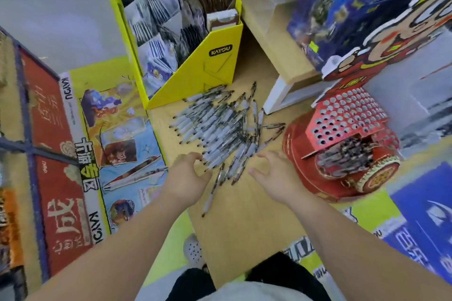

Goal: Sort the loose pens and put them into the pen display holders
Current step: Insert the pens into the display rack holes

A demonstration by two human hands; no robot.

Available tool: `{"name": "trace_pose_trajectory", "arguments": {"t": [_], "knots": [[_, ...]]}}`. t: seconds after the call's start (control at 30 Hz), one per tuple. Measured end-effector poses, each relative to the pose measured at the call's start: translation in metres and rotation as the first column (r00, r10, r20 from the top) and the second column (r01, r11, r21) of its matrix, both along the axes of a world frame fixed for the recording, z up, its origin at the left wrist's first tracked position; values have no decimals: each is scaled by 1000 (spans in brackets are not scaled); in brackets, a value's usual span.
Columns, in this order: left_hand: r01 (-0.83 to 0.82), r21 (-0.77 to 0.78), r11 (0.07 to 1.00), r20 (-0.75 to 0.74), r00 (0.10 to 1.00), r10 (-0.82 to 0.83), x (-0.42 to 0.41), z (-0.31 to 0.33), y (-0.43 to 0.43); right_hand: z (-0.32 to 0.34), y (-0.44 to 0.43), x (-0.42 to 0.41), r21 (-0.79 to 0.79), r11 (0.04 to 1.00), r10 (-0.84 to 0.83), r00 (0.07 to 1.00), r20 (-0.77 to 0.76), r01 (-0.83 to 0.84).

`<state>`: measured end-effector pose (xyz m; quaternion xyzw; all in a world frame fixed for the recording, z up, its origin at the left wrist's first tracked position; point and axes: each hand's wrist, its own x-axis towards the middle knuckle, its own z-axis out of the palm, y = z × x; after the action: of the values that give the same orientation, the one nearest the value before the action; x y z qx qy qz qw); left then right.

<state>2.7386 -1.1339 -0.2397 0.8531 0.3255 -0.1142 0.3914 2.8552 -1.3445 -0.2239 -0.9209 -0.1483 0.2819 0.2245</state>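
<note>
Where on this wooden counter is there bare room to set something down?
Bare light wooden counter lies on the person's side of the pile of loose grey-and-black pens. Another free strip runs behind that pile, between the yellow cardboard display box and the white shelf leg. Crowded: the pile itself and the narrow gap to the red perforated pen holder.

On the left hand [187, 178] the fingers [193, 157] curl at the edge of the pen pile [217, 127] with their tips hidden, so contact is unclear. Lower pens lie buried under upper ones. Pens inside the red holder [347, 117] blur into one mass. The yellow card box [215, 63] is cut off by the top edge.
</note>
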Motion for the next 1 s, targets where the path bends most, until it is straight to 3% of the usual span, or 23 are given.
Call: {"name": "trace_pose_trajectory", "arguments": {"t": [0.13, 0.23, 0.63, 1.0], "knots": [[98, 97, 990, 31, 994, -102, 28, -8, 4, -12, 12, 17, -6, 999, -39, 998, 39, 39], [158, 148, 976, 50, 985, -167, 43, -18, 0, -24, 22, 30, -70, 997, 43, 999, -22, -44], [166, 318, 933, 72, 977, -199, 55, -40, -12, -55, 17, 23, -157, 974, 171, 984, 48, -162], [131, 267, 955, 79, 984, -157, 52, -40, -23, -56, -9, -11, -89, 979, 190, 975, 111, -181]]}}
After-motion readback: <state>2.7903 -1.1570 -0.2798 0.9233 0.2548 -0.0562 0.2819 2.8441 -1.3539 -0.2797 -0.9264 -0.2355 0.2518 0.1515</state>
